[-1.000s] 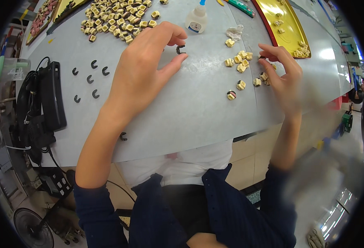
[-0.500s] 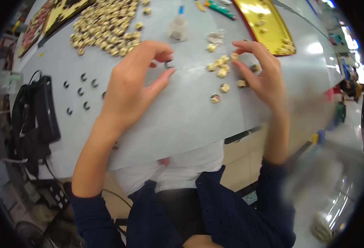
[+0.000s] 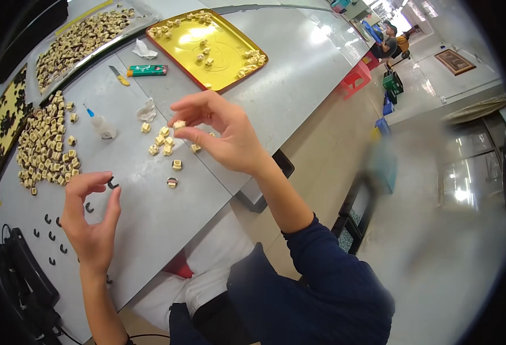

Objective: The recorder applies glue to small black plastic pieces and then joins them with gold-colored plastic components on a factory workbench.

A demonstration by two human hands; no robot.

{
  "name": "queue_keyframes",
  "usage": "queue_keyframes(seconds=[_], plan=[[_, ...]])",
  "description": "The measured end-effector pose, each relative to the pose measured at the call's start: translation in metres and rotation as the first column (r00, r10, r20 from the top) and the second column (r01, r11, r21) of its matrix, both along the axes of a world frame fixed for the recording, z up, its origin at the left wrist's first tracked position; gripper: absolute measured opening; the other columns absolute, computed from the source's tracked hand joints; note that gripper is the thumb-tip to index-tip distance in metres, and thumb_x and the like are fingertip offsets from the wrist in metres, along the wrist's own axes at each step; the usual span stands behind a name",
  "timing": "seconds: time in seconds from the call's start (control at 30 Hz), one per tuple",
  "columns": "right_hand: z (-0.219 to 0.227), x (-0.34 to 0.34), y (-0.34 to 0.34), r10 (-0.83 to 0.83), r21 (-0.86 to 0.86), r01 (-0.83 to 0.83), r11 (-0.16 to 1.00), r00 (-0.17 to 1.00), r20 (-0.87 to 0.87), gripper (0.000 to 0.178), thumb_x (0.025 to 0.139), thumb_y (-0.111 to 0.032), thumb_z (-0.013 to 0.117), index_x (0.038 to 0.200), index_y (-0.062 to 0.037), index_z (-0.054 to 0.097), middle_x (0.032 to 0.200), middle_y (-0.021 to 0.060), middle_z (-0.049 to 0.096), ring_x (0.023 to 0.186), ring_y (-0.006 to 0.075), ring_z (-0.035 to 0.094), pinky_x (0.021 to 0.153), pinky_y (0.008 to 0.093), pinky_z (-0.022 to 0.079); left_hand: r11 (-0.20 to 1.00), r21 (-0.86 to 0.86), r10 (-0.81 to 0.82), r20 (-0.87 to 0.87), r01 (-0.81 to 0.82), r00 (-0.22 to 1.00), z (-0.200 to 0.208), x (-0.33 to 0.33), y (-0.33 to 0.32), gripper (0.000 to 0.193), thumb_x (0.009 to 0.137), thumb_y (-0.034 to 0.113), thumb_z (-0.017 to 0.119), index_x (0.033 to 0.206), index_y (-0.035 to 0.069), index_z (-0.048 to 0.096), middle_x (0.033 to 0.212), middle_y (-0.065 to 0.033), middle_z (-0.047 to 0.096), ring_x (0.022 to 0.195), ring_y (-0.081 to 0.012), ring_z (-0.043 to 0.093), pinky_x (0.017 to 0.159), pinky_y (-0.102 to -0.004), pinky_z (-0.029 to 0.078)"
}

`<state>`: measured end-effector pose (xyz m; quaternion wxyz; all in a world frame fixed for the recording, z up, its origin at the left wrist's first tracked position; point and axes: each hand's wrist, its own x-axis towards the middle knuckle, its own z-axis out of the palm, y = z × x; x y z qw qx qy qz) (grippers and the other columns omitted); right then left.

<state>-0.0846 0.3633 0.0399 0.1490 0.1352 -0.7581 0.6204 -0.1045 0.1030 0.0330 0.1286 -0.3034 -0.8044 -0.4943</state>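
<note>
My right hand (image 3: pixel 221 135) is raised over the grey table (image 3: pixel 161 218) and pinches a small cream block (image 3: pixel 179 124) between thumb and fingertips. Below it lies a small cluster of cream blocks (image 3: pixel 164 142), with two more (image 3: pixel 174 172) a little nearer to me. My left hand (image 3: pixel 92 221) hovers lower left, holding a small black C-shaped clip (image 3: pixel 112 184) at the fingertips. Several more black clips (image 3: pixel 50 236) lie to its left.
A big heap of cream blocks (image 3: pixel 46 146) lies at the left, with a small glue bottle (image 3: pixel 100 125) beside it. A yellow tray (image 3: pixel 207 49) holds a few blocks at the back. A green lighter-like box (image 3: pixel 148 70), black device (image 3: pixel 23 276), far stools and people.
The view swung sharply, so the table now runs diagonally. My right hand lifted a cream block off the cluster; my left hand drew back toward me with the black clip.
</note>
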Motion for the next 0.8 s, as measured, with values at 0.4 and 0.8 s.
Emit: queue_keyframes(seconds=[0.4,0.8], plan=[[-0.006,0.019,-0.046,0.314,-0.484,-0.168,0.859,0.919,0.238,0.031,0.085,0.002,0.066,0.114,0.0070,0.059,0.101,0.0122,0.063,0.089,0.0159,0.060,0.077,0.0263,0.050,0.974,0.166,-0.119,-0.204,0.154,0.972,0.000,0.002,0.005,0.039,0.068,-0.006,0.078,0.101,0.001,0.059,0.093,-0.0111,0.067,0.080,-0.0243,0.064,0.068,-0.0304,0.053],[0.001,0.023,-0.058,0.287,-0.394,-0.104,0.913,0.852,0.439,0.016,0.084,0.003,0.067,0.100,0.0029,0.063,0.098,0.0110,0.066,0.094,0.0176,0.065,0.085,0.0319,0.053,0.958,0.216,-0.156,-0.152,0.187,0.976,-0.001,0.010,0.007,0.044,0.069,-0.006,0.078,0.107,0.002,0.056,0.094,-0.0118,0.067,0.079,-0.0243,0.065,0.069,-0.0309,0.053]])
